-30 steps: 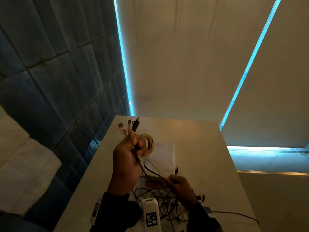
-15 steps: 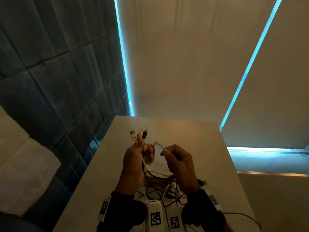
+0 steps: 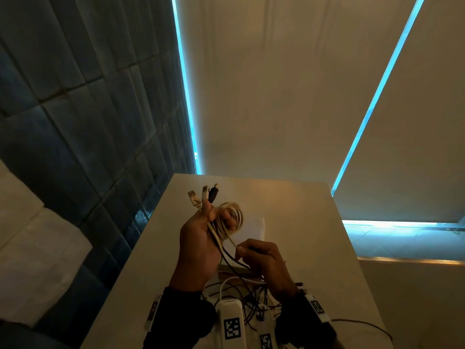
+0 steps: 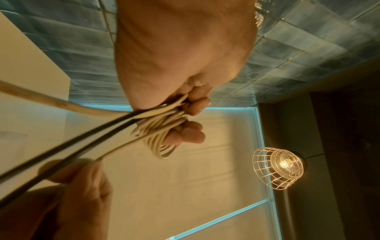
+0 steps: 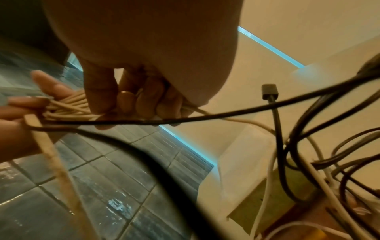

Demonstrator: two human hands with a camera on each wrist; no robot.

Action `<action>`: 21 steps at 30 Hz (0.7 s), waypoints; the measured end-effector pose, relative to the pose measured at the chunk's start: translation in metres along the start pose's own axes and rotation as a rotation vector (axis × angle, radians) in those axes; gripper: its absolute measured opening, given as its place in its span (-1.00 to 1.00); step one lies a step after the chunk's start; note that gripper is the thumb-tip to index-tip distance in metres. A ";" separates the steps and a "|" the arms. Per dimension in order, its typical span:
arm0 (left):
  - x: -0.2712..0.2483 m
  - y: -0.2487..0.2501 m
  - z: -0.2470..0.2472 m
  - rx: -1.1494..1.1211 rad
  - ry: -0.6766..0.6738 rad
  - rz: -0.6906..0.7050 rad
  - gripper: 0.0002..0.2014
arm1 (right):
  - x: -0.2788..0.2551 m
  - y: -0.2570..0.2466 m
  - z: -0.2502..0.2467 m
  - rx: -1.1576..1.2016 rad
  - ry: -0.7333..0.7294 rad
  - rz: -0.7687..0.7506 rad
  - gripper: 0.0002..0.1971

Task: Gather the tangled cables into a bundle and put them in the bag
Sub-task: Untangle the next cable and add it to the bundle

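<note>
My left hand [image 3: 201, 238] is raised above the table and grips several cables. Their plugs [image 3: 203, 195], two white and one black, stick up past the thumb. A pale cable is wound in a coil [image 3: 232, 216] around the left fingers [image 4: 185, 134]. My right hand [image 3: 264, 263] sits lower and to the right, pinching the loose strand of that pale cable [image 5: 205, 112]. Black and white cables hang from the left hand down into a tangle [image 3: 246, 295] on the table. A white bag [image 3: 254, 222] lies flat on the table behind the hands.
The pale table [image 3: 302, 222] has a dark tiled wall [image 3: 88, 122] along its left edge and beige blinds beyond. One thin cable [image 3: 362, 323] trails off to the right. A brown and green flat item [image 5: 267, 211] lies under the tangle. A caged lamp [image 4: 278, 168] glows.
The right hand has dropped from beside the left fingers to lower right, drawing out the pale strand. The coil on the left fingers has grown.
</note>
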State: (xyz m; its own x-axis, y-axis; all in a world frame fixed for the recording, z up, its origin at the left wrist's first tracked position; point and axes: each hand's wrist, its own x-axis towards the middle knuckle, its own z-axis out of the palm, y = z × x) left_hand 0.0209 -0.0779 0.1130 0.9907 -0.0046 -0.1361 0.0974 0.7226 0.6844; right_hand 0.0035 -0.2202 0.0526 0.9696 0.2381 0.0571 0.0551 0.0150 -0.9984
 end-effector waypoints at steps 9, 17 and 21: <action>0.001 -0.004 -0.002 0.055 0.016 0.018 -0.60 | 0.004 0.022 -0.003 0.022 0.055 0.140 -0.77; 0.004 -0.006 -0.003 0.110 0.008 0.030 -0.59 | 0.005 0.040 -0.009 0.060 0.063 0.211 -0.78; 0.005 -0.005 -0.002 0.129 -0.002 0.033 -0.59 | 0.005 0.049 -0.011 0.059 0.073 0.231 -0.79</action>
State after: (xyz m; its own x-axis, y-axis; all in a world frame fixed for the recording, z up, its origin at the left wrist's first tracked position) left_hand 0.0254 -0.0804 0.1077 0.9937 0.0157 -0.1109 0.0766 0.6272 0.7751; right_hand 0.0135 -0.2286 0.0037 0.9697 0.1709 -0.1747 -0.1817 0.0258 -0.9830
